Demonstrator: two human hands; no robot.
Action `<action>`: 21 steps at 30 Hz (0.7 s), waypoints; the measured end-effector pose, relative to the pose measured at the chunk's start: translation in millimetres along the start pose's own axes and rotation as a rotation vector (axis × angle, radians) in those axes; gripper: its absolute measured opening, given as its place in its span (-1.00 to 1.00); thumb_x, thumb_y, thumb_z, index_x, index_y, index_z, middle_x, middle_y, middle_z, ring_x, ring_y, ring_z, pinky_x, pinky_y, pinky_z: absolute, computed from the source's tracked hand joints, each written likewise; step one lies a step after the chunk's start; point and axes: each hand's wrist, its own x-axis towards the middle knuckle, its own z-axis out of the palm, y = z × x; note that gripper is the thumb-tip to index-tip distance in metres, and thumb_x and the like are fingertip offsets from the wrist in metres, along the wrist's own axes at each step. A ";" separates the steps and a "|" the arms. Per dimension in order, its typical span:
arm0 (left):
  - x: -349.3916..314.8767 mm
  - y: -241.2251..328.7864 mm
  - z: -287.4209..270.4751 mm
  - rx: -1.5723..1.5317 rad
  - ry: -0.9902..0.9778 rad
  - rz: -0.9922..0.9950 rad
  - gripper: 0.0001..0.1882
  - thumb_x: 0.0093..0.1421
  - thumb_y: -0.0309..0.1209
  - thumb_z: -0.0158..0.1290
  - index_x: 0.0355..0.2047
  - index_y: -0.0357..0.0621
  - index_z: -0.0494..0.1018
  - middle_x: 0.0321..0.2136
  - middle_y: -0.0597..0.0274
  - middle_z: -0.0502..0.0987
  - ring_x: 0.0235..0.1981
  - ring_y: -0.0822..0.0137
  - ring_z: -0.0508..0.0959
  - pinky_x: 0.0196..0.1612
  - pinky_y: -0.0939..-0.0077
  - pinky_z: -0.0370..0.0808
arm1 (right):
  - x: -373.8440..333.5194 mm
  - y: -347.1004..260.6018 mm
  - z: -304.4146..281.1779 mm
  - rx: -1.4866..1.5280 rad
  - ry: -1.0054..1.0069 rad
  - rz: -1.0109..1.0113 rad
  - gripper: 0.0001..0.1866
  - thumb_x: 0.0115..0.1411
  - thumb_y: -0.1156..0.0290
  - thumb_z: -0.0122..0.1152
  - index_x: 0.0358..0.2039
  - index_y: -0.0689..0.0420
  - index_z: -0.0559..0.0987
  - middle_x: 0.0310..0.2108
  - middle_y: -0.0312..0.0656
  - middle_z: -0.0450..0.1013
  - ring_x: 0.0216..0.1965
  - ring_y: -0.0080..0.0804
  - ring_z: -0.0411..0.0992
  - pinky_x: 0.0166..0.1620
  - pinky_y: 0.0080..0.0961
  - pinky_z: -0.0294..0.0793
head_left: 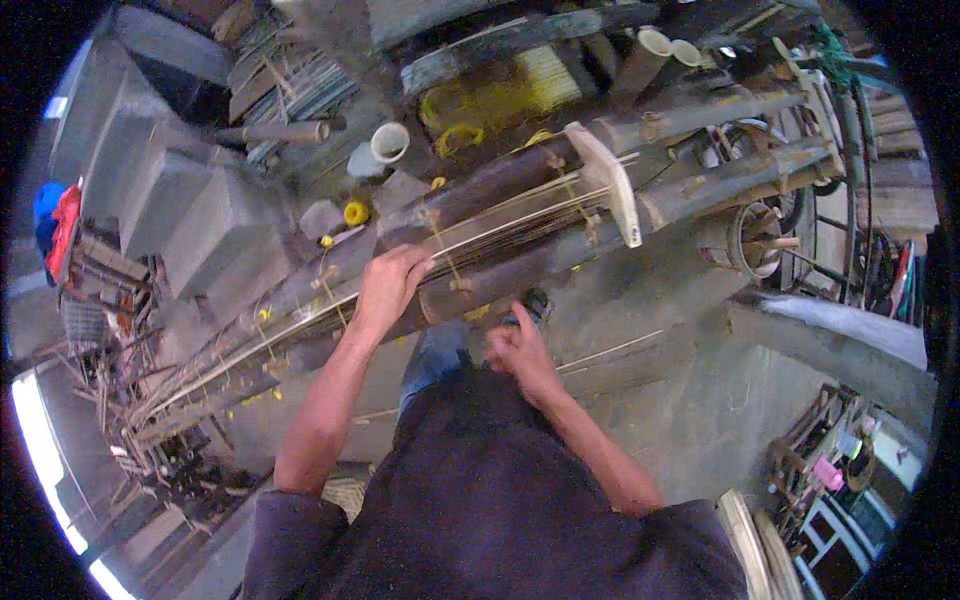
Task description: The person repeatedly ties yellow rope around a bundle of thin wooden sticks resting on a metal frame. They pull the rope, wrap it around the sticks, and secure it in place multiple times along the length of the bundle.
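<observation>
The left hand (388,285) lies palm down, fingers spread and released, on thin pale bamboo strips (500,225) stretched lengthwise along a dark bamboo-pole frame (520,265) that runs diagonally from lower left to upper right. The right hand (518,350) hovers just below the frame's near edge, curled shut, perhaps pinching a strip, though blur hides it. A pale wooden crosspiece (610,190) spans the frame. Beyond its far edge a white pipe section (388,143) lies on the ground, its contents unseen, near a yellow twine spool (356,213).
</observation>
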 end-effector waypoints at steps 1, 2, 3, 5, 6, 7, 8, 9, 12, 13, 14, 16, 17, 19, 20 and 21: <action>3.2 4.4 -1.6 -0.030 0.020 0.005 -0.81 0.18 -0.36 0.08 -0.26 -0.18 0.55 -0.30 0.02 0.56 -0.26 -0.04 0.55 -0.20 0.19 0.50 | 26.0 6.1 14.1 -0.031 0.024 0.114 -0.59 0.20 0.34 0.19 0.05 0.17 0.46 -0.29 -0.20 0.48 -0.24 -0.43 0.46 -0.10 -0.43 0.42; 6.3 8.3 -2.8 -0.059 0.046 0.018 -0.81 0.17 -0.35 0.08 -0.26 -0.16 0.55 -0.29 0.02 0.57 -0.26 -0.04 0.56 -0.21 0.19 0.51 | 57.5 21.2 23.2 -0.064 0.048 0.219 -0.62 0.20 0.35 0.19 0.03 0.17 0.48 -0.32 -0.20 0.49 -0.24 -0.43 0.47 -0.10 -0.43 0.43; 5.6 7.5 0.0 -0.039 0.035 -0.009 -0.81 0.17 -0.35 0.09 -0.22 -0.12 0.55 -0.28 0.05 0.58 -0.27 -0.02 0.57 -0.21 0.19 0.52 | 72.8 32.4 30.5 -0.098 0.076 0.322 -0.64 0.20 0.37 0.18 0.01 0.18 0.50 -0.34 -0.21 0.50 -0.25 -0.44 0.47 -0.11 -0.43 0.44; 1.4 9.8 6.4 -0.054 0.051 -0.089 -0.81 0.17 -0.35 0.09 -0.23 -0.09 0.55 -0.28 0.08 0.59 -0.28 0.00 0.58 -0.22 0.18 0.53 | 65.4 37.8 16.6 -0.446 -0.101 -0.015 -0.66 0.16 0.21 0.24 -0.12 0.14 0.57 -0.38 -0.19 0.50 -0.31 -0.39 0.51 -0.23 -0.43 0.48; 1.2 10.2 9.5 -0.069 0.062 -0.124 -0.82 0.17 -0.35 0.09 -0.23 -0.08 0.55 -0.27 0.10 0.59 -0.28 0.01 0.59 -0.23 0.18 0.53 | 59.7 37.6 3.4 -0.622 -0.188 -0.187 -0.65 0.14 0.14 0.27 -0.19 0.12 0.60 -0.40 -0.19 0.51 -0.34 -0.36 0.52 -0.30 -0.43 0.49; 2.1 11.0 15.3 -0.057 0.007 -0.201 -0.78 0.17 -0.29 0.10 -0.25 -0.13 0.56 -0.28 0.08 0.60 -0.25 -0.02 0.57 -0.19 0.19 0.50 | 40.6 17.1 -6.0 -0.800 -0.153 -0.388 -0.81 0.17 0.25 0.21 -0.38 0.09 0.63 -0.43 -0.13 0.50 -0.39 -0.25 0.53 -0.33 -0.38 0.50; 3.8 12.1 22.2 -0.037 0.068 -0.192 -0.78 0.18 -0.27 0.09 -0.25 -0.11 0.57 -0.28 0.09 0.60 -0.23 -0.02 0.57 -0.18 0.20 0.49 | 21.2 -47.2 4.4 -1.087 -0.131 -0.575 -0.85 0.16 0.30 0.20 -0.42 0.09 0.63 -0.44 -0.10 0.49 -0.37 -0.20 0.53 -0.32 -0.34 0.51; 1.9 14.5 27.3 -0.006 0.119 -0.200 -0.77 0.19 -0.25 0.08 -0.25 -0.08 0.57 -0.28 0.10 0.60 -0.22 -0.02 0.56 -0.17 0.21 0.49 | 3.3 -126.0 35.1 -1.356 -0.131 -0.764 -0.88 0.15 0.36 0.18 -0.45 0.08 0.62 -0.45 -0.08 0.49 -0.36 -0.14 0.53 -0.30 -0.30 0.52; -13.1 17.6 49.0 -0.104 0.329 -0.160 -0.77 0.21 -0.22 0.06 -0.25 -0.03 0.58 -0.29 0.13 0.60 -0.17 0.02 0.54 -0.14 0.24 0.47 | 30.7 -201.4 128.1 -1.603 -0.570 -1.216 -0.91 0.09 0.40 0.19 -0.44 0.08 0.63 -0.48 -0.11 0.48 -0.41 -0.12 0.52 -0.29 -0.24 0.54; -9.6 17.6 54.1 -0.171 0.425 -0.124 -0.77 0.21 -0.21 0.06 -0.25 -0.01 0.58 -0.30 0.14 0.60 -0.16 0.04 0.53 -0.13 0.25 0.47 | 51.5 -186.0 149.3 -1.674 -0.760 -1.275 -0.90 0.09 0.39 0.20 -0.41 0.10 0.63 -0.49 -0.11 0.48 -0.41 -0.12 0.52 -0.27 -0.24 0.55; -8.1 16.7 45.0 -0.036 0.434 -0.082 -0.77 0.21 -0.20 0.06 -0.24 -0.01 0.58 -0.30 0.14 0.60 -0.18 0.06 0.55 -0.14 0.25 0.47 | 62.5 -197.7 167.5 -1.642 -0.942 -1.207 -0.87 0.11 0.39 0.18 -0.36 0.13 0.61 -0.45 -0.10 0.49 -0.39 -0.15 0.52 -0.24 -0.28 0.54; -6.6 4.6 47.1 0.205 0.422 -0.021 -0.77 0.20 -0.19 0.08 -0.24 0.01 0.58 -0.32 0.15 0.60 -0.21 0.11 0.57 -0.17 0.26 0.49 | 88.8 -227.1 199.0 -1.467 -1.222 -0.841 -0.81 0.19 0.41 0.09 -0.24 0.21 0.56 -0.32 -0.08 0.52 -0.31 -0.26 0.51 -0.16 -0.40 0.51; -5.9 3.2 47.6 -0.119 0.332 -0.128 -0.78 0.18 -0.16 0.09 -0.28 0.05 0.58 -0.36 0.16 0.60 -0.32 0.14 0.59 -0.27 0.26 0.51 | 91.7 -245.8 213.3 -1.333 -1.297 -0.605 -0.78 0.25 0.43 0.02 -0.16 0.25 0.53 -0.24 -0.07 0.53 -0.25 -0.32 0.51 -0.12 -0.48 0.49; -0.7 6.6 49.7 -0.073 0.335 -0.056 -0.79 0.19 -0.16 0.08 -0.31 0.06 0.59 -0.39 0.16 0.60 -0.38 0.12 0.59 -0.33 0.24 0.51 | 139.3 -222.0 188.7 -1.942 -0.735 -0.504 -0.74 0.27 0.37 0.03 -0.11 0.23 0.48 -0.30 -0.11 0.52 -0.32 -0.37 0.48 -0.17 -0.49 0.48; 5.7 9.4 46.7 -0.036 0.319 -0.002 -0.80 0.19 -0.16 0.07 -0.33 0.06 0.59 -0.41 0.16 0.60 -0.41 0.11 0.59 -0.36 0.24 0.52 | 163.7 -209.4 169.2 -2.170 -0.379 -0.433 -0.72 0.27 0.33 0.03 -0.09 0.22 0.46 -0.33 -0.14 0.51 -0.35 -0.39 0.46 -0.20 -0.50 0.48; 10.3 23.0 33.0 0.084 0.061 -0.149 -0.80 0.20 -0.17 0.06 -0.36 0.05 0.58 -0.47 0.13 0.59 -0.44 0.08 0.60 -0.39 0.21 0.52 | 182.1 -192.5 154.4 -1.721 -0.397 -0.434 -0.70 0.24 0.30 0.05 -0.11 0.23 0.48 -0.33 -0.09 0.51 -0.32 -0.28 0.48 -0.18 -0.40 0.48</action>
